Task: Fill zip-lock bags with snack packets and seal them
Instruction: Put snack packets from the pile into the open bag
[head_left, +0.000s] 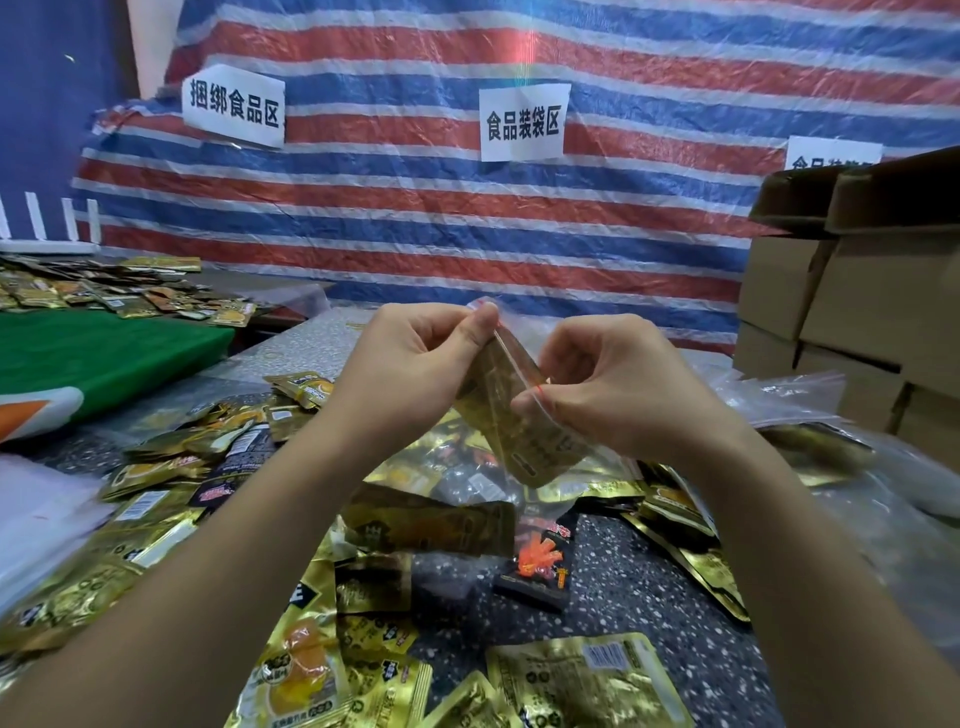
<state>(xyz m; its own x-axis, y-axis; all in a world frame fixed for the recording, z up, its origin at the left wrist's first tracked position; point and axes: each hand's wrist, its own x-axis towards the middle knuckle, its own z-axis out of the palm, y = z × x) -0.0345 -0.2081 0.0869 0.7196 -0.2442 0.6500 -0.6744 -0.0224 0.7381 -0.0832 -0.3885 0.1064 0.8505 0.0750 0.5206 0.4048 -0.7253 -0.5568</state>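
Single head-worn wide-angle view, looking forward and down, close over the table (649, 566), facing a striped tarp (415, 208) behind

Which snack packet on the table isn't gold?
The black packet with red-orange print, lying on the speckled table below the hands; the others around it are gold.

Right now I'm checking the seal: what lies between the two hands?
In the head view, the zip-lock bag's red-lined top edge runs between the left hand and right hand, with gold snack packets inside.
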